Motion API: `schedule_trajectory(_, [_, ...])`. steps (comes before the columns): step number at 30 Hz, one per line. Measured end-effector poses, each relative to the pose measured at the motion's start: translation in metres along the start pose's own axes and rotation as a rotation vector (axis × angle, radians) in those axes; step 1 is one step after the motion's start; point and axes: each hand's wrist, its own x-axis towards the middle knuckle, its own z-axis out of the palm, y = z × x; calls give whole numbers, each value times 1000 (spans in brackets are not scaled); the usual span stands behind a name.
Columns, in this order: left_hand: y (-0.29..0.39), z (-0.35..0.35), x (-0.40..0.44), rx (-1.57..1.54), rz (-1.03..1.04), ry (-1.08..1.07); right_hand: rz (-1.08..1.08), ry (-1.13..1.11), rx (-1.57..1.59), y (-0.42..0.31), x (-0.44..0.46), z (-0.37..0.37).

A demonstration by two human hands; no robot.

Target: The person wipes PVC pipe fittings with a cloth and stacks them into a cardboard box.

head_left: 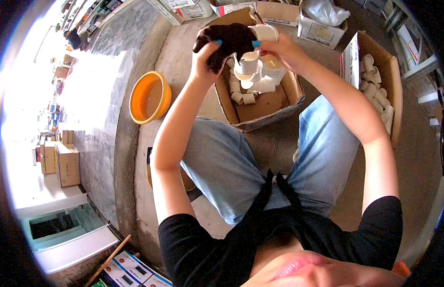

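Note:
A dark, rumpled cloth [229, 40] is in my left hand [205, 55], its fingers wrapped round it above a cardboard box [250, 115]. My right hand [281, 50] is closed on a white plastic pipe fitting [265, 33], beside the cloth's right edge. Below my hands, several larger white fittings [248, 69] are stacked in the box. Smaller white pipe pieces [243, 98] lie on the box's bottom. The fingertips behind the cloth are hidden.
An orange basin [150, 97] stands on the floor to the left. At the right is a long carton [394, 91] of white fittings. Behind the box stands a carton [322, 33] with a clear plastic bag. Several cartons [68, 165] are at the far left.

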Motion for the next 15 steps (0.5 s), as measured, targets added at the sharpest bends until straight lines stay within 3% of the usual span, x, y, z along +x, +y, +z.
schedule_trajectory(1, [-5, -1, 3, 90, 110, -153, 35, -20, 45, 2, 0, 0])
schedule_trajectory(3, [-10, 9, 2, 377, 206, -110, 77, -56, 101, -2, -2, 5])
schedule_trajectory(6, [-12, 3, 9, 1135, 599, -109, 99, -72, 166, -7, -10, 15])
schedule_trajectory(9, [-9, 11, 4, 1345, 863, -148, 84, -74, 241, -7, -14, 18])
schedule_trajectory(13, [-9, 0, 11, 1214, 682, -188, -53, -64, 102, -8, -14, 12])
schedule_trajectory(15, [-8, -2, 8, 1127, 538, -308, -102, -25, -22, -11, -14, 13])
